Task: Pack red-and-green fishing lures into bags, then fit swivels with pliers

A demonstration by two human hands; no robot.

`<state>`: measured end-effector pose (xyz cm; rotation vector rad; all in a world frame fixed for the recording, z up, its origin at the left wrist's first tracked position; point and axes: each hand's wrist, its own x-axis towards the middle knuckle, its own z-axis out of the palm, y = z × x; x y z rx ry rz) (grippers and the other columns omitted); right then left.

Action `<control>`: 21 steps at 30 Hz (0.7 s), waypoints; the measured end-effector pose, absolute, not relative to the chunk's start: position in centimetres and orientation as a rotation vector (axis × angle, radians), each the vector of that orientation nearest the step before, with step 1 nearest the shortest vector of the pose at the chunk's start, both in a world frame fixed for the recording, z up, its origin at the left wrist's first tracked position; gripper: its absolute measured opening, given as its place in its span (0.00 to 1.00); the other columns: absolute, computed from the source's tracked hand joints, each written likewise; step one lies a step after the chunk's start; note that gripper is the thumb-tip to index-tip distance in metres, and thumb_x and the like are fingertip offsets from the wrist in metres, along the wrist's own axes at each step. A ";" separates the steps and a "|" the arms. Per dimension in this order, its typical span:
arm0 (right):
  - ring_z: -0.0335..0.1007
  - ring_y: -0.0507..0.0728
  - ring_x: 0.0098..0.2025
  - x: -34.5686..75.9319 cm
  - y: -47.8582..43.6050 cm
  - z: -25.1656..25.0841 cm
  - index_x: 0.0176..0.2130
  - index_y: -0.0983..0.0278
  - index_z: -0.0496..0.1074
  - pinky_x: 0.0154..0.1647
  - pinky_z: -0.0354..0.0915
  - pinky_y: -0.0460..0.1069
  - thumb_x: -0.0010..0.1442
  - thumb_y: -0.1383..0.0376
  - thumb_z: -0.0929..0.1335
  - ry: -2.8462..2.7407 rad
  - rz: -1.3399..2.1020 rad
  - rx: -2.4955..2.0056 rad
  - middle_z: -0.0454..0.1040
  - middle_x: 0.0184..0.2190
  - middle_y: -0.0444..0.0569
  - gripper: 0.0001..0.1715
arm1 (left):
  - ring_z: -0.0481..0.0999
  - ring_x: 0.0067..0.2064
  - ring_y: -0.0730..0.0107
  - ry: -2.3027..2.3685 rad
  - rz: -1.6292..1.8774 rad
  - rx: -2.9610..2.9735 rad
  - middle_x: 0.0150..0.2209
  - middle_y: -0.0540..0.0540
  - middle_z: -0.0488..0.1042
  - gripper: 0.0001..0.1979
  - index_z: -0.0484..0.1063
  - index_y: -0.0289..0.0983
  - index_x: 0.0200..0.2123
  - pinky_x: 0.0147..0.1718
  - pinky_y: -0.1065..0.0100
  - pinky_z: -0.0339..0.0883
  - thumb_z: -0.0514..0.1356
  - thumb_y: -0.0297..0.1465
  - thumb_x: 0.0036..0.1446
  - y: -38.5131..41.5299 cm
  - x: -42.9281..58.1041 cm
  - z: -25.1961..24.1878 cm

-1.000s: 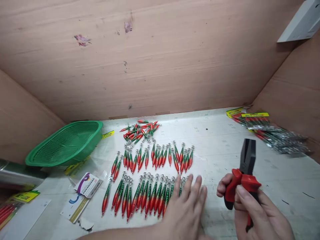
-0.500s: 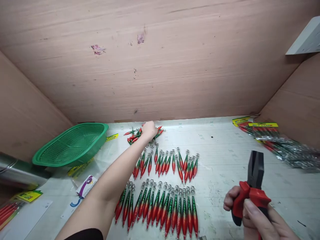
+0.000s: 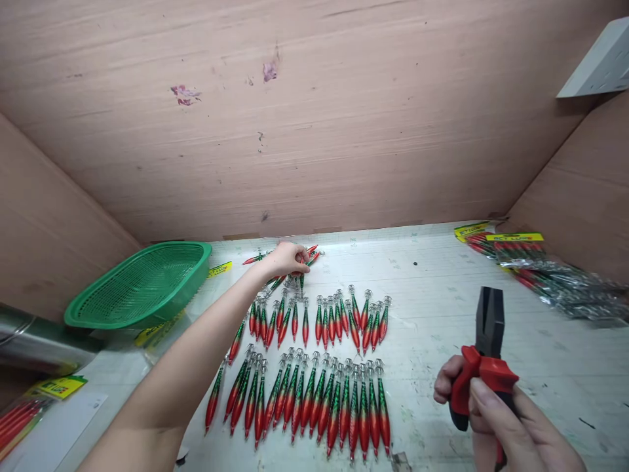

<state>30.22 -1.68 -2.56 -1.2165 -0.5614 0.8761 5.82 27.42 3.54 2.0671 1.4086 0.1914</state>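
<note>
My left hand reaches to the far pile of loose squid jigs, its fingers curled round a red-and-green squid jig. That jig is mostly hidden by my fingers. Nearer to me lies a middle row of squid jigs, wire crowns pointing away. Closer still is a front row of larger-looking squid jigs, red ends toward me. At the right, my right hand holds red-and-black pliers upright, jaws up and closed or nearly so.
A green plastic basket stands at the left beside a metal cylinder. Bagged lures with yellow labels lie at the far right. Another yellow-labelled packet lies at the near left. A cardboard wall rises behind.
My left hand has turned at the far pile, so its curled fingers now show. The view has shifted slightly, and more jigs show beside my left forearm. The pliers remain in my right hand.
</note>
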 end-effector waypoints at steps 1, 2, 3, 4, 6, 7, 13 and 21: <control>0.75 0.61 0.31 30.1 -1.6 -2.6 0.37 0.61 0.78 0.30 0.75 0.54 0.53 0.56 0.75 -0.560 0.881 -1.217 0.78 0.34 0.52 0.13 | 0.77 0.39 0.66 1.414 0.203 2.079 0.41 0.47 0.75 0.10 0.73 0.34 0.43 0.38 0.62 0.74 0.62 0.35 0.63 27.4 5.7 3.5; 0.75 0.61 0.31 30.0 -1.6 -2.6 0.37 0.62 0.78 0.31 0.75 0.53 0.53 0.56 0.75 -0.556 0.889 -1.221 0.77 0.35 0.52 0.14 | 0.76 0.38 0.66 1.422 0.216 2.089 0.40 0.47 0.75 0.10 0.73 0.34 0.41 0.37 0.62 0.74 0.62 0.35 0.63 27.3 5.6 3.5; 0.75 0.60 0.32 29.8 -1.6 -2.6 0.37 0.62 0.78 0.31 0.75 0.53 0.53 0.56 0.75 -0.555 0.893 -1.224 0.77 0.35 0.52 0.14 | 0.76 0.38 0.67 1.429 0.229 2.095 0.39 0.48 0.75 0.10 0.73 0.34 0.40 0.37 0.62 0.73 0.62 0.35 0.63 27.4 5.5 3.4; 0.74 0.60 0.32 29.7 -1.6 -2.6 0.36 0.62 0.78 0.32 0.74 0.52 0.52 0.55 0.76 -0.556 0.897 -1.232 0.77 0.35 0.52 0.15 | 0.76 0.37 0.67 1.433 0.242 2.095 0.38 0.48 0.75 0.10 0.73 0.34 0.39 0.37 0.63 0.73 0.62 0.36 0.63 27.4 5.4 3.3; 0.73 0.59 0.33 29.2 -1.5 -2.5 0.36 0.62 0.77 0.33 0.73 0.52 0.51 0.53 0.75 -0.581 0.891 -1.266 0.76 0.35 0.51 0.17 | 0.76 0.36 0.68 1.430 0.276 2.082 0.36 0.49 0.75 0.10 0.73 0.34 0.37 0.37 0.63 0.73 0.62 0.36 0.62 27.4 5.3 2.9; 0.73 0.59 0.33 29.0 -1.5 -2.4 0.36 0.62 0.77 0.33 0.72 0.52 0.52 0.52 0.75 -0.613 0.868 -1.293 0.76 0.35 0.50 0.18 | 0.76 0.35 0.69 1.424 0.298 2.070 0.35 0.49 0.75 0.09 0.73 0.33 0.37 0.37 0.63 0.73 0.62 0.35 0.62 27.4 5.3 2.7; 0.67 0.62 0.34 29.4 0.0 -2.6 0.31 0.60 0.71 0.33 0.63 0.55 0.58 0.47 0.65 -1.099 0.281 -1.775 0.71 0.32 0.51 0.20 | 0.73 0.29 0.71 1.342 0.456 1.934 0.23 0.55 0.72 0.09 0.74 0.34 0.31 0.33 0.68 0.67 0.70 0.30 0.50 27.2 4.9 2.4; 0.62 0.70 0.36 31.8 1.6 -7.5 0.29 0.62 0.69 0.33 0.61 0.62 0.62 0.47 0.59 -1.332 -0.358 -2.497 0.65 0.29 0.59 0.24 | 0.71 0.26 0.73 1.203 0.654 1.764 0.21 0.55 0.70 0.13 0.73 0.35 0.31 0.29 0.70 0.66 0.72 0.31 0.43 25.9 4.2 3.9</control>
